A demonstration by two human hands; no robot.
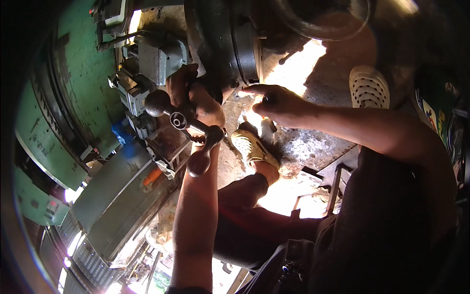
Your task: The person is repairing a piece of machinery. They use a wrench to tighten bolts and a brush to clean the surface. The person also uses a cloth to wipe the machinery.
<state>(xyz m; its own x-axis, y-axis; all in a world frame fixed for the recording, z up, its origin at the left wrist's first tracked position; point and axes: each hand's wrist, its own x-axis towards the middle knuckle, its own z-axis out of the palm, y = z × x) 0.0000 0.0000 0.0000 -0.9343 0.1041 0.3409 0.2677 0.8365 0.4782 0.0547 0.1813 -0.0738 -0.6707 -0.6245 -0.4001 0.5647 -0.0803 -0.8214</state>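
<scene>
At the far left stands the green body of a lathe (73, 98), its painted side curving along the edge of the view. Just right of it sits the grey tool post (156, 59), and lower down one orange-handled tool (152, 176) lies on the dark machine bed.

Next comes one crank handle (183, 122) with two rounded black knobs, one up left and one down right, joined through a small hub. The left hand (196, 95) is behind and above this crank, its fingers curled against the machine parts beside the tool post; what exactly they close on is hidden by the crank, so I cannot tell the grip.

To the right hangs the large dark round chuck (235, 44). The right hand (276, 103) is just below its face, thumb and fingertips pressed together, pinching one small dark piece (268, 98) near the chuck's lower edge.

Below, on the sunlit concrete floor (303, 142), two pale sandalled feet show: one shoe (252, 147) between the forearms, another shoe (369, 87) further right.
</scene>
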